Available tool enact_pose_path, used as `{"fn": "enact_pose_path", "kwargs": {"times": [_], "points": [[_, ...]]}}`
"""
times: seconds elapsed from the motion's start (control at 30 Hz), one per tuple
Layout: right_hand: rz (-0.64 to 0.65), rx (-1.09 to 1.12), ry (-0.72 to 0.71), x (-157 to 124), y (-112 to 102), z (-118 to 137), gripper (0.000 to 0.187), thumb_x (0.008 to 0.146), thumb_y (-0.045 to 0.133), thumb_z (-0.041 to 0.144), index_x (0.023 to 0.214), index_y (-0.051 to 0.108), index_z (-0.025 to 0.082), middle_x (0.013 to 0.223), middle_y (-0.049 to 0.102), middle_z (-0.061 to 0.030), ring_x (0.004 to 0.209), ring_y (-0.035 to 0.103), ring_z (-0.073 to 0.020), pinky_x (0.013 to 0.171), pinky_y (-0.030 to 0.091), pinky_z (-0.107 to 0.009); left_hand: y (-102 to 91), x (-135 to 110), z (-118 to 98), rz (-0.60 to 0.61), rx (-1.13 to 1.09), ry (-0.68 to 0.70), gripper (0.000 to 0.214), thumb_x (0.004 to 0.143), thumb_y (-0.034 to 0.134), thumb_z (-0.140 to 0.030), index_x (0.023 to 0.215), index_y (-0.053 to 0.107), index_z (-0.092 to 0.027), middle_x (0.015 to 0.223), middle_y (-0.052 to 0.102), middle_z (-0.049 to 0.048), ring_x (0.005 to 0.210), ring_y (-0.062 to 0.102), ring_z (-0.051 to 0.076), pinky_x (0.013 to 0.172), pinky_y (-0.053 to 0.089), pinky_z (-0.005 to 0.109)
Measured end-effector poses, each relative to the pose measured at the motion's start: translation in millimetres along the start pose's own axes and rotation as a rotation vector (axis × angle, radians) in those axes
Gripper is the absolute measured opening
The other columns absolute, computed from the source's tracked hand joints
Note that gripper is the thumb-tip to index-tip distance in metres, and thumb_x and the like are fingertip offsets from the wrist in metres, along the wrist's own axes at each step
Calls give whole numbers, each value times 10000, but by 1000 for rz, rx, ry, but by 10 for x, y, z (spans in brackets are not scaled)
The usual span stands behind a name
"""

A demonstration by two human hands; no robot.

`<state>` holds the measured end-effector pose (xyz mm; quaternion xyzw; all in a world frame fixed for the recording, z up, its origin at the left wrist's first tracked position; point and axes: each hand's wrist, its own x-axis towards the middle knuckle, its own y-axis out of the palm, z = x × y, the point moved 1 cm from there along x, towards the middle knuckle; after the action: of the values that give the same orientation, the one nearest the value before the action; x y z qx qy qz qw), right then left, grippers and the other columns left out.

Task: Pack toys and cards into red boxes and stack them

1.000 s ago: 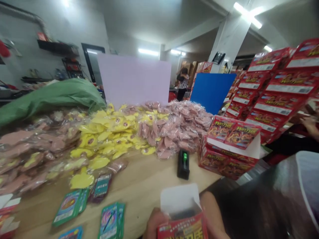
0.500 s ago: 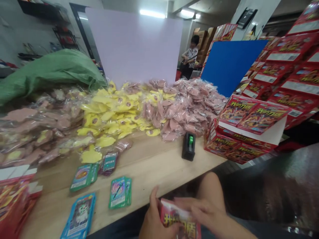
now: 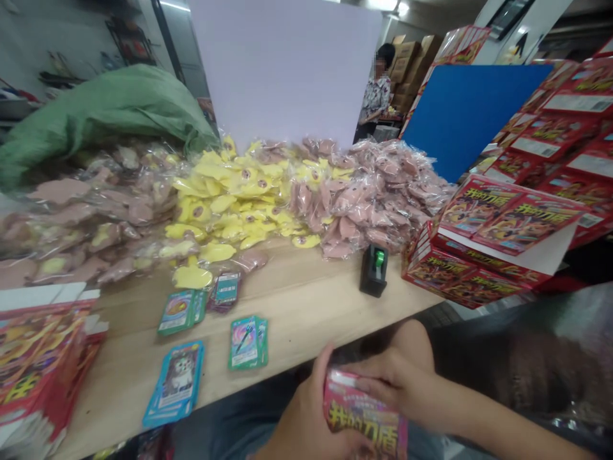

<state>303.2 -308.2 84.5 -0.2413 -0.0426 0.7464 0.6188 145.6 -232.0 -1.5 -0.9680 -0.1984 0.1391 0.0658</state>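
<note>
Over my lap, at the bottom of the head view, my left hand [image 3: 305,412] is wrapped round a small red printed box [image 3: 357,412] with yellow lettering. Its thumb lies across the front and its fingers run along the left side. My right hand [image 3: 400,377] grips the top edge of the same box, thumb and fingers pressed at a whitish strip there. The box's lower end runs out of the frame. On the table close by lie a green-edged card stack [image 3: 248,343], a blue-edged card stack [image 3: 176,382] and another green-edged stack [image 3: 179,312].
Bagged yellow pieces [image 3: 239,198] and bagged pink pieces [image 3: 373,191] are heaped along the table's back. A black tape dispenser [image 3: 373,271] stands near the display boxes [image 3: 479,249]. Flattened red cartons [image 3: 43,351] lie at left. Behind, a person [image 3: 376,96] stands by a blue board [image 3: 474,115].
The view has swung left and slightly down, so the table things sit further right and higher. My right fingers have closed in on the box's top edge; the left hand keeps its hold.
</note>
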Motion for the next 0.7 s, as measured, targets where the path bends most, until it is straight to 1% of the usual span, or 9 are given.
{"fn": "enact_pose_path", "kwargs": {"times": [0.1,0.17,0.2,0.27,0.33,0.4,0.5,0.57,0.7], "points": [[42,-137,-35,-66,162,43,470,819,451,504,1130,579,175,1016,637,-83,876,588,-209,760,471,-294,11,-50,-45,-64,-17,-13,1132,528,759,-216,1403,43,-181,1153,531,100,955,549,222,869,440,347],[-32,-203,-56,-118,337,-20,598,728,560,536,1194,522,164,1164,559,-132,1019,533,-267,853,445,-352,-36,-72,-146,-116,3,45,1084,548,744,-183,1404,77,-199,1261,446,106,1064,493,229,939,394,343],[-120,-218,-70,-138,401,-87,613,707,583,532,1196,515,170,1203,527,-142,1064,501,-287,885,428,-380,-84,-75,-226,-88,29,96,1008,576,727,-171,1397,143,-217,1271,443,90,1089,478,223,955,381,333],[-423,-185,-81,-144,384,-283,496,745,551,489,1149,535,202,1204,510,-133,1091,473,-294,903,417,-416,-223,-56,-430,77,127,226,723,684,653,-160,1328,345,-273,1167,538,36,1030,519,187,916,409,292],[-828,7,55,-89,124,-527,363,802,489,415,1109,532,227,1188,498,-115,1074,478,-274,878,436,-410,-402,34,-641,198,277,374,461,791,540,-150,1220,492,-313,1003,609,3,906,567,148,818,452,247],[-1138,270,321,50,-301,-757,340,840,434,370,1145,478,226,1207,459,-113,1026,509,-246,820,469,-379,-563,239,-789,93,441,526,394,852,439,-146,1207,508,-301,975,603,24,872,572,144,774,467,243],[-1136,495,541,404,-926,-990,353,877,406,354,1174,442,167,1126,497,-113,862,581,-186,702,502,-339,-656,700,-803,-185,673,722,342,884,391,-200,1199,521,-223,1007,591,84,903,574,181,773,492,300],[-1054,605,602,625,-1182,-1087,299,874,460,324,1101,496,134,1008,559,-77,777,590,-149,657,510,-316,-642,983,-698,-232,769,770,312,886,408,-236,1160,551,-196,1019,600,102,917,581,204,768,508,335],[-1044,756,604,788,-1265,-1206,235,860,509,306,1014,543,132,932,590,-39,747,582,-130,638,511,-302,-638,1208,-528,-201,802,751,335,881,434,-220,1209,501,-227,1175,551,98,1029,552,212,842,497,363]]}}
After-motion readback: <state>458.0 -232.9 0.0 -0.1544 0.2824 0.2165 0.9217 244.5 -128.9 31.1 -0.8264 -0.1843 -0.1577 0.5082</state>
